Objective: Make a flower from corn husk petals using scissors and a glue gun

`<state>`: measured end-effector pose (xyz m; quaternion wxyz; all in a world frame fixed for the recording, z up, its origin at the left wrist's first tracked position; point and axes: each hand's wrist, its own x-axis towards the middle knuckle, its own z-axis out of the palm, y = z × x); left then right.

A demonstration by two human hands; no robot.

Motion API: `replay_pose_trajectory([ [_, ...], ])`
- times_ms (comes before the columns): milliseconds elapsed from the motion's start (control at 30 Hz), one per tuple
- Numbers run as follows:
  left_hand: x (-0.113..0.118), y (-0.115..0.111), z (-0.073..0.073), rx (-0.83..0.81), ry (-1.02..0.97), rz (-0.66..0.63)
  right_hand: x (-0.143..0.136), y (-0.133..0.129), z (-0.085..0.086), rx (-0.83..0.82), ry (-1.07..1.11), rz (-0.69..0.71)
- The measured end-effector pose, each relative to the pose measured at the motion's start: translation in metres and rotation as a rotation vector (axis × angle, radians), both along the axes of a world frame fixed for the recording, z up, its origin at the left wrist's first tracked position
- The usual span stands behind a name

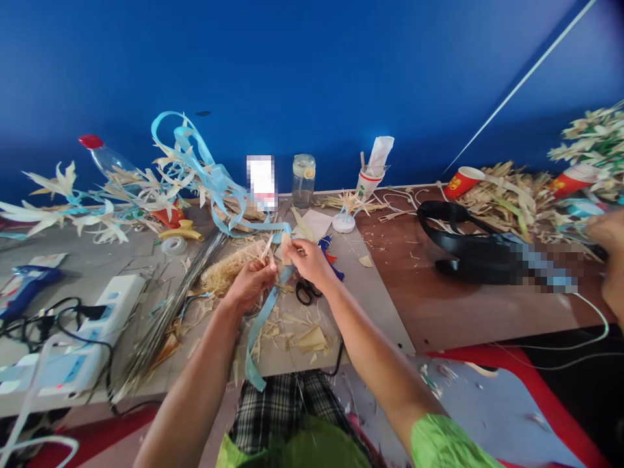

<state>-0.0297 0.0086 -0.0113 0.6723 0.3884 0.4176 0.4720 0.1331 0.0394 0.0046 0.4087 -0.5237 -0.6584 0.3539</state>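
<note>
Taking the black scissors (305,294) as the landmark, both hands work just beyond them and a little to the left, raised over the surface (453,312). The right hand (308,261) has its fingers closed in a pinch on a pale husk piece (285,248), held nearly upright against a light-blue ribbon (262,318); the pinch seems meant to keep the two layers flat together. The left hand (251,286) is beside it, fingers also drawn together, thumb against forefinger, on a thin pale strip (267,249), probably to steady it close to the husk piece. The fingertips are small and partly hidden, so the strip may be more than one sliver.

The ribbon's lower length runs to the left of the scissors and droops past the near edge, where its own weight likely keeps it out of the fingers' way.

Left of the scissors lie a tangle of pale fibre (228,268) and, farther left, a bundle of thin wires (182,292), their lengths laid roughly parallel, which would make single ones easier to draw out. Beyond the scissors, to the right, a round white base (344,223) holds pale-tipped blue stems upright. Husk scraps (312,339) are scattered on the near side of the scissors.
</note>
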Motion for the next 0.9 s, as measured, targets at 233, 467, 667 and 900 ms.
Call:
replay_pose_trajectory([
  [233,0.002,0.000,0.000,0.065,0.087,-0.106,-0.006,-0.007,0.004,-0.296,0.344,0.237],
  [467,-0.001,0.000,-0.003,0.060,0.138,-0.087,-0.003,-0.003,0.002,-0.046,0.121,-0.089],
  [667,-0.002,0.001,-0.006,0.087,0.180,-0.138,-0.010,-0.011,0.008,-0.242,0.318,0.215],
  [900,0.005,-0.001,0.005,0.048,0.129,0.007,-0.008,-0.004,0.002,-0.394,0.497,0.109],
])
